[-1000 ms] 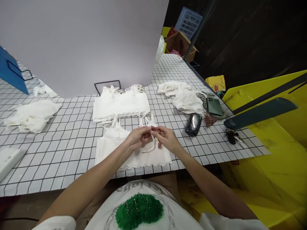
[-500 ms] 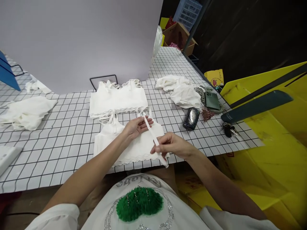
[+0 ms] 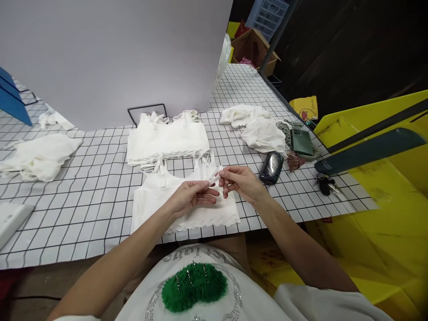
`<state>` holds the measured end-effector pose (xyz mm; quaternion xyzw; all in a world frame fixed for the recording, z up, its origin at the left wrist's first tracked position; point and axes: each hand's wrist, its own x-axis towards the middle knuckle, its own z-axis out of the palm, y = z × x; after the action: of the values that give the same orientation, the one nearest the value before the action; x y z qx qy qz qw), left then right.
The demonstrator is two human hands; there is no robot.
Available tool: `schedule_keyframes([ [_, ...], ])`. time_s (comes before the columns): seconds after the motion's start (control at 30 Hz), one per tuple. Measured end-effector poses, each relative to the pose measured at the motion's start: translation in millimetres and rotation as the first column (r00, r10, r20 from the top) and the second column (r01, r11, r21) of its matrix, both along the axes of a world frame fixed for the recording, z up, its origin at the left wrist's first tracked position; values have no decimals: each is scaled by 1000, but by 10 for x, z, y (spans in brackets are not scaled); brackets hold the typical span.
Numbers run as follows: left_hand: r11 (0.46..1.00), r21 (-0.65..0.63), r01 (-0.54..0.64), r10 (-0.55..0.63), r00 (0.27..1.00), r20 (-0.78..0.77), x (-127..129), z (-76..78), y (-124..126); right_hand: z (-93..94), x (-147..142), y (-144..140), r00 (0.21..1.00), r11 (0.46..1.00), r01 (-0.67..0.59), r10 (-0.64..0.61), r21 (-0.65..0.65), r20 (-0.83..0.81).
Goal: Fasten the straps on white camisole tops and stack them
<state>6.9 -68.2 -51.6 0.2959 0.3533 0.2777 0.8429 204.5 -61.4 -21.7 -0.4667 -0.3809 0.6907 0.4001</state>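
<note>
Pinching a thin white cloth strap (image 3: 214,179), the right hand (image 3: 242,182) is held just above the table, and the strap is squeezed between its thumb and first fingers. The other end of the strap is touched by the left hand (image 3: 190,198), whose fingers are half curled with the tips close on the strap, so the strap is kept between the two hands. The strap is joined to a flat white cloth top with a wavy bottom edge (image 3: 183,205), which is laid on the white table cover with black grid lines (image 3: 83,205), right at the near edge in front of the person. Just behind it, a neat pile of folded white tops (image 3: 167,140) is seen, with a thin black wire stand (image 3: 147,109) behind that. Loose white cloth is heaped far to the left (image 3: 40,154) and also to the right (image 3: 261,129). Near the right heap, a dark shiny case (image 3: 270,161), a dark green phone (image 3: 301,141) and a bunch of keys (image 3: 326,183) are laid on the table. A big grey board (image 3: 117,58) is stood up at the back, and yellow plastic sheets (image 3: 384,214) are seen to the right.
</note>
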Motion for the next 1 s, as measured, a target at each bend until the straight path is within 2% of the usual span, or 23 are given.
schedule_keyframes([
  [0.1,995,103,-4,12,997,-72,-15,3,-13,-3,12,10,999,999,22,-23,24,35],
  [0.17,981,191,-40,65,990,-127,-25,21,-18,-24,41,11,996,999,15,-19,52,93],
  [0.23,956,284,-66,120,977,-178,-39,60,-17,-39,77,2,971,990,12,-45,141,235],
  [0.27,944,325,-59,129,972,-199,-46,87,-14,-38,91,-7,939,972,18,-96,232,329],
  [0.3,931,361,-44,130,968,-216,-52,116,-11,-31,98,-19,896,938,7,-160,346,414],
  [0.37,907,422,-10,126,961,-247,-58,174,-1,-2,84,-46,825,831,-106,-234,547,515],
  [0.43,884,467,-19,159,952,-261,-55,217,9,28,37,-68,818,743,-294,-130,601,560],
  [0.5,866,496,-63,217,940,-261,-48,240,14,37,-24,-76,820,715,-407,12,568,573],
  [0.57,856,510,-85,254,929,-271,-45,243,12,22,-72,-68,830,739,-397,35,545,557],
  [0.7,856,515,-49,246,914,-323,-72,200,11,-33,-91,-34,846,803,-303,-20,513,532],
  [0.77,815,579,-37,293,887,-356,-103,143,33,-64,-72,-14,856,838,-280,-2,468,517],
  [0.83,711,702,45,379,817,-435,-137,57,73,-96,-48,9,872,868,-263,27,421,489],
  [0.9,601,767,224,447,701,-555,-165,-50,117,-125,-28,37,877,881,-253,35,399,479],
  [0.93,571,755,321,461,636,-619,-174,-104,135,-135,-21,53,872,880,-254,29,401,488],
  [1.0,563,688,458,451,528,-720,-182,-198,159,-148,-14,88,851,861,-275,11,428,524],
])
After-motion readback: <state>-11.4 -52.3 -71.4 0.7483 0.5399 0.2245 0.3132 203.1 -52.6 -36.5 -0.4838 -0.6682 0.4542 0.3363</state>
